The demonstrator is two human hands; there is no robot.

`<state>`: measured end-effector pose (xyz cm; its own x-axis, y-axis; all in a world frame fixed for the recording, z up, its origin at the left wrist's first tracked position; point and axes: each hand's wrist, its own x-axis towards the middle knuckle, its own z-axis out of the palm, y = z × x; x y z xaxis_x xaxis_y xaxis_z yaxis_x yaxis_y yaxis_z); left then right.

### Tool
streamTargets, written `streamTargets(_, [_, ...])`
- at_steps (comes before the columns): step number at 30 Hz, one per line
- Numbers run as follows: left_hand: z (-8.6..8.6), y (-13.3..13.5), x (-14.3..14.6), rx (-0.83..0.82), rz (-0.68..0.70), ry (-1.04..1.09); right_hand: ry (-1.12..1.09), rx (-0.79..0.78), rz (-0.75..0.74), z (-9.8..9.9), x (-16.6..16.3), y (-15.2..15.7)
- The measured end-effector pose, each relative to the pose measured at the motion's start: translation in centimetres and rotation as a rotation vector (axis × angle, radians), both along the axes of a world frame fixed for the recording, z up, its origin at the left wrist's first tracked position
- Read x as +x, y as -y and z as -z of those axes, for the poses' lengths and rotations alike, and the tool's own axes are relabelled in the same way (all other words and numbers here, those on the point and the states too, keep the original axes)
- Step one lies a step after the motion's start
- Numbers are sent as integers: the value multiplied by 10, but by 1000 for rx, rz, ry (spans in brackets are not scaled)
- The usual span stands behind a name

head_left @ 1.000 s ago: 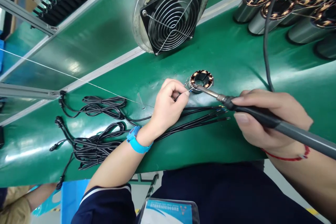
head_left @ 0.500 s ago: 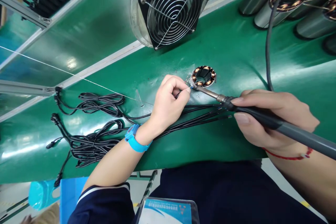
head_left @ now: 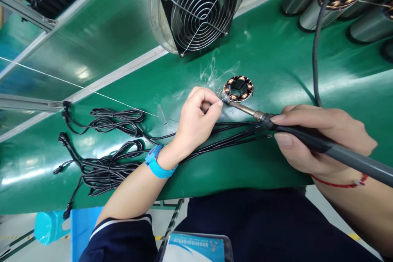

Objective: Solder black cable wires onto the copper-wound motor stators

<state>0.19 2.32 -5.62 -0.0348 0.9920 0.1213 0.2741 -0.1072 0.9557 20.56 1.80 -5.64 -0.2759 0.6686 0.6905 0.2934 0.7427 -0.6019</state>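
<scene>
My right hand (head_left: 325, 139) is closed round the dark handle of a soldering iron (head_left: 294, 131). The iron's tip meets the left front edge of a motor stator (head_left: 238, 89) with copper windings, which rests on the green bench. My left hand (head_left: 199, 118) pinches thin silvery solder wire (head_left: 123, 102) between thumb and forefinger, right beside the tip. That wire runs in from the far left. A bit of blue lead shows at the joint; whether my left fingers also hold it is hidden. Black cables (head_left: 227, 141) pass beneath my left wrist, their stripped ends near the iron.
A fan with a wire guard (head_left: 202, 18) stands behind the stator. Several metal-cased stators (head_left: 319, 12) sit at the back right, with the iron's grey cord (head_left: 316, 49) hanging before them. Coiled black power cords (head_left: 107, 172) lie on the left of the green bench (head_left: 215, 178).
White smoke now rises more plainly above the joint, drifting toward the fan. Both hands, the iron and the stator stay nearly where they were.
</scene>
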Motion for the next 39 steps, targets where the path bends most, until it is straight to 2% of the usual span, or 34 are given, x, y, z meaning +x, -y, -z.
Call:
streamTargets(6, [-2, 1, 0, 0, -2, -7, 1, 75, -20, -6, -4, -6])
streamTargets(11, [-2, 0, 0, -1, -6, -1, 53, 36, 6, -5, -3, -3])
streamTargets(14, [-2, 0, 0, -5, -6, 5, 134, -55, 77, -12, -1, 0])
streamTargets(17, [-2, 0, -1, -12, -4, 3, 161, -210, 79, -28, -1, -6])
streamTargets(20, [-2, 0, -1, -8, -7, -4, 302, -271, 42, -43, -4, -22])
streamTargets(22, [-3, -1, 0, -10, -11, -14, 368, -269, -40, -47, -8, -33])
streamTargets(25, [-4, -1, 1, -27, -18, -37, 370, -259, -106, -40, -15, -41])
streamTargets(31, [-1, -1, 0, 1, -5, -53, 364, -159, -38, -16, -24, -36])
streamTargets(36, [-1, -1, -3, 52, 1, -104, 380, -145, -54, -9, -27, -35])
streamTargets(39, [0, -1, -3, 72, 5, -117, 394, -82, -80, -6, -29, -35])
